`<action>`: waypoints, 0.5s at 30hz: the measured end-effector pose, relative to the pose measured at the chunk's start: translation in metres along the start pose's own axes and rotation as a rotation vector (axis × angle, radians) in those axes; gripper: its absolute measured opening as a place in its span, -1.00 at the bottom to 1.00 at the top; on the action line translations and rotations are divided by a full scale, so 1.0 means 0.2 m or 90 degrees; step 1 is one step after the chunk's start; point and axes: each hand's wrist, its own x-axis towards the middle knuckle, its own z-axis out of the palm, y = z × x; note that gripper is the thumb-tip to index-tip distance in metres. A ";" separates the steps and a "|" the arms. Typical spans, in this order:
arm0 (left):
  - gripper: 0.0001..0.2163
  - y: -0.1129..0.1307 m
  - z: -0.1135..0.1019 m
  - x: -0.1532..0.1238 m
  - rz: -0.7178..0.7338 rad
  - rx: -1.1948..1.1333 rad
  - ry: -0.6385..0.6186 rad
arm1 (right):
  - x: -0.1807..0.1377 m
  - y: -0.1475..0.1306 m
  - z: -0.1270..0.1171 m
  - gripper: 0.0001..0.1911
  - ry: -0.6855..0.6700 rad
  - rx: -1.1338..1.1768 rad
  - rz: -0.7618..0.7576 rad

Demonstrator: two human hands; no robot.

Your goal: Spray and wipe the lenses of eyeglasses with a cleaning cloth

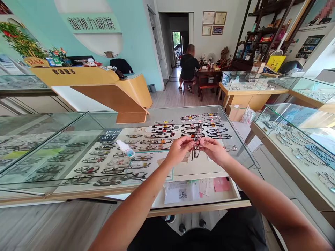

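While the left hand [181, 149] and right hand [214, 150] grip the eyeglasses [198, 139] between their fingertips above the glass worktop [188, 168], the long axis appears near-upright, neither hand being clearly nearer.

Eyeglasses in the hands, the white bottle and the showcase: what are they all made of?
The eyeglasses look like dark, smooth plastic or painted metal; the thin rims leave it open. The bottle is probably plastic: smooth and white, with a narrow nozzle-like top. The showcase seems to be clear, shiny glass, since spectacle frames show through; its pale brown trim looks like wood or laminate.
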 end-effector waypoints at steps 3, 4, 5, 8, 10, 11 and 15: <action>-0.60 0.00 -0.03 0.00 0.034 0.069 0.046 | 0.00 -0.02 -0.02 -0.70 0.019 0.016 0.007; -0.63 0.00 -0.04 0.00 0.052 0.121 0.073 | 0.01 -0.02 -0.02 -0.69 0.028 0.009 0.012; -0.67 0.01 -0.06 0.01 0.078 0.191 0.101 | 0.01 -0.03 -0.03 -0.69 0.035 -0.003 0.018; -0.76 0.04 -0.13 0.01 0.188 0.444 0.184 | 0.01 -0.03 -0.05 -0.68 0.042 -0.040 0.042; -0.75 0.05 -0.18 0.02 0.245 0.576 0.239 | 0.01 -0.02 -0.06 -0.69 0.040 -0.057 0.051; -0.74 0.06 -0.19 0.02 0.261 0.620 0.264 | 0.01 -0.01 -0.06 -0.69 0.035 -0.068 0.052; -0.75 0.07 -0.20 0.01 0.308 0.685 0.324 | 0.00 0.00 -0.04 -0.72 0.004 -0.073 0.034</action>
